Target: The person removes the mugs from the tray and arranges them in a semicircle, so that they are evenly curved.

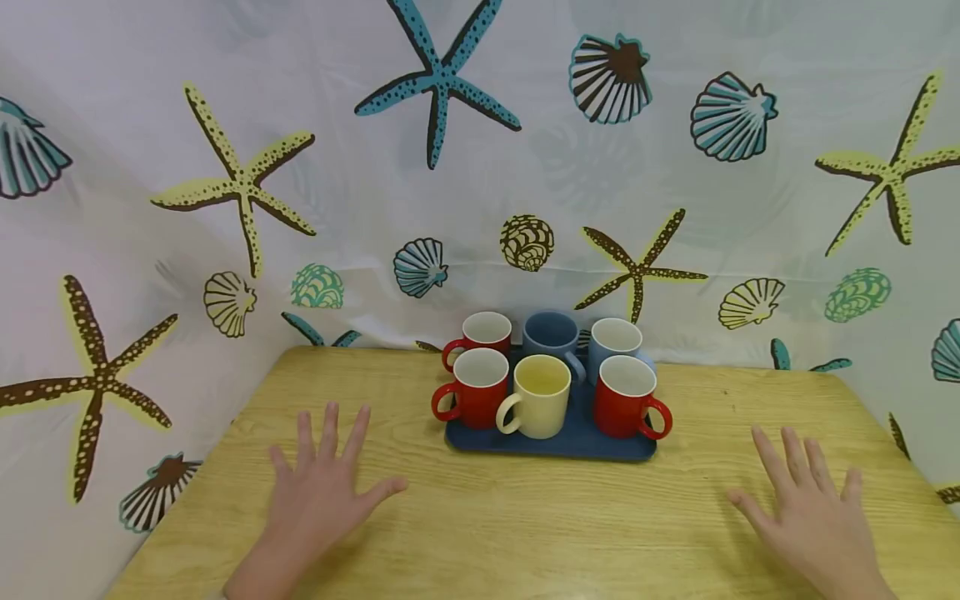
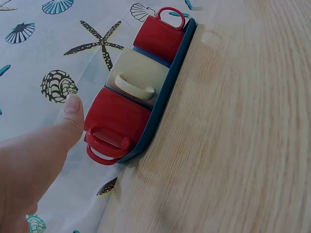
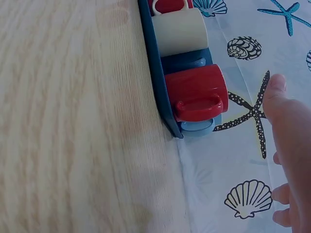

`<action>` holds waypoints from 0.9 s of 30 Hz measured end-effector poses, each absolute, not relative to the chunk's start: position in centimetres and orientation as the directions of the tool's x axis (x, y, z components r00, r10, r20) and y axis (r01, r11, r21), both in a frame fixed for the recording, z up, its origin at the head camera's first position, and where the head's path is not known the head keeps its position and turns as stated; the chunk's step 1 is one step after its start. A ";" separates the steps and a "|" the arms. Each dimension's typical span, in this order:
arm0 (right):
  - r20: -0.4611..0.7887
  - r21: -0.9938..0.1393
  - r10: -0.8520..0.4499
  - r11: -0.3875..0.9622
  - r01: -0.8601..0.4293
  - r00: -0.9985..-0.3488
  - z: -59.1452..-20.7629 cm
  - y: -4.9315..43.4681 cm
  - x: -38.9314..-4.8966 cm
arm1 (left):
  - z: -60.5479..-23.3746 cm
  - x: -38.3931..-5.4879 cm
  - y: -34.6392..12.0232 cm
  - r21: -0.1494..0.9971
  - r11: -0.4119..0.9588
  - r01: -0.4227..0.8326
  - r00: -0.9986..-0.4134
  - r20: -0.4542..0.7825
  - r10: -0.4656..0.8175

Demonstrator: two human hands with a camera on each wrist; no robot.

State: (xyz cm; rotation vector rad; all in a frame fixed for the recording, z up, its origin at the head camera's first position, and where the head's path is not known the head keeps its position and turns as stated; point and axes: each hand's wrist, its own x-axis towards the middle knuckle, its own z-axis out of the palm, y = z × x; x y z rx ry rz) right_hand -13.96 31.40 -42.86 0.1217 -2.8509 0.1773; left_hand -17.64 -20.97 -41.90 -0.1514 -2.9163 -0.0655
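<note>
Over the left part of the table, my left hand [image 1: 318, 492] has its fingers spread and holds nothing. My right hand [image 1: 813, 517] is likewise spread over the right part, apart from every mug. Between and beyond them lies a dark blue tray [image 1: 551, 447] carrying several mugs in two rows. In front are a red mug [image 1: 483, 400] with its handle to the left, a cream mug [image 1: 546, 408], and another red mug [image 1: 618, 408] with its handle to the right. Behind them stand a red mug [image 1: 487, 330], a blue mug [image 1: 551, 333] and a light blue mug [image 1: 615, 337], partly hidden.
The wooden table [image 1: 480, 533] narrows toward the back in the head view. A white cloth [image 1: 480, 192] printed with starfish and shells hangs behind the tray and along both sides. The tray stands near the table's back edge.
</note>
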 end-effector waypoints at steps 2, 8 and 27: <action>0.287 -0.130 -0.066 0.986 -0.107 -0.956 -42.7 31.3 -14.1 | -42.0 -18.0 -20.7 0.047 0.992 0.114 -0.971 0.218 0.102; 0.313 -0.178 -0.077 0.974 -0.138 -0.947 -42.4 30.6 -14.8 | -42.2 -19.3 -19.5 0.079 0.989 0.123 -0.977 0.184 0.107; 0.339 -0.326 -0.045 0.931 -0.163 -0.940 -41.3 28.1 -17.7 | -43.0 -22.6 -17.3 0.141 0.978 0.151 -0.973 0.194 0.122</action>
